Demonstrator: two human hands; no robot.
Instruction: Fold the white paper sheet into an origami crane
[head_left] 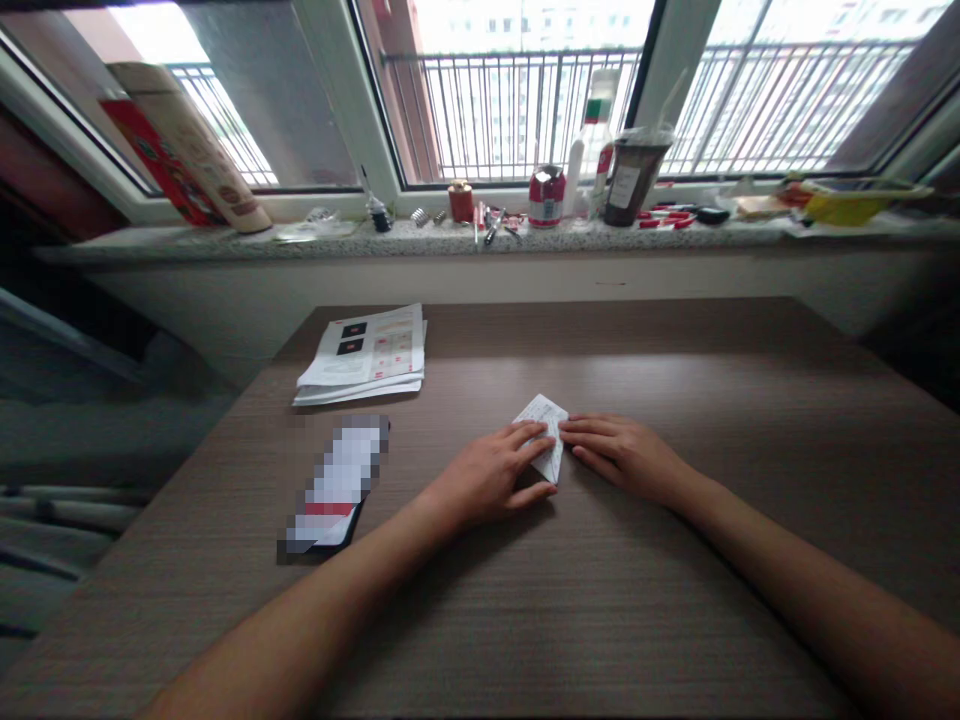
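Observation:
A small folded piece of printed white paper (543, 411) lies on the brown table (480, 610), one corner pointing away from me. My left hand (495, 470) rests on its left and lower part, fingers stretched out and apart, with the thumb by the near corner. From the other side, my right hand (619, 452) reaches in with extended fingers lying flat, the fingertips at the paper's right edge. Neither hand is wrapped round the paper. Part of its left side is hidden under my left fingers.
A phone (341, 490), its screen blurred out, lies left of my left forearm. Behind it is a stack of printed sheets (367, 355). On the windowsill (300, 243) stand a red can (547, 197), a lidded cup with a straw (636, 178), a bottle (596, 145) and small tools.

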